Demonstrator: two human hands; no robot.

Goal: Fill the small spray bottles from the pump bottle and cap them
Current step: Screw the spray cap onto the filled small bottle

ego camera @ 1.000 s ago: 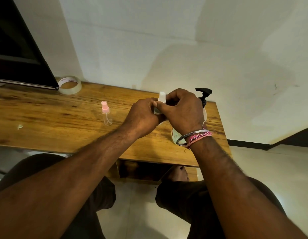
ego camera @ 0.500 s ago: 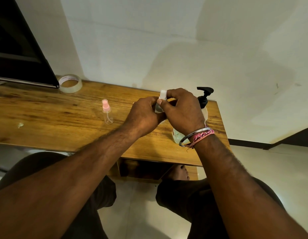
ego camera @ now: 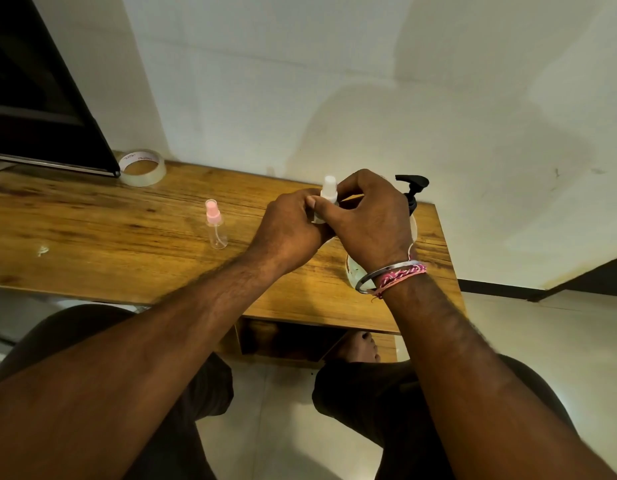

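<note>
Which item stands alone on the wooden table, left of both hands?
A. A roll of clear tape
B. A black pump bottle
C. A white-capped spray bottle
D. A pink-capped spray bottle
D: the pink-capped spray bottle stands upright and untouched on the wooden table, while the left hand and right hand hold the white-capped spray bottle.

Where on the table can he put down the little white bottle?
Bare wood lies between the tape roll and the pink-capped spray bottle, and left of it. Crowded: around both hands, left and right, by the pump bottle.
</note>
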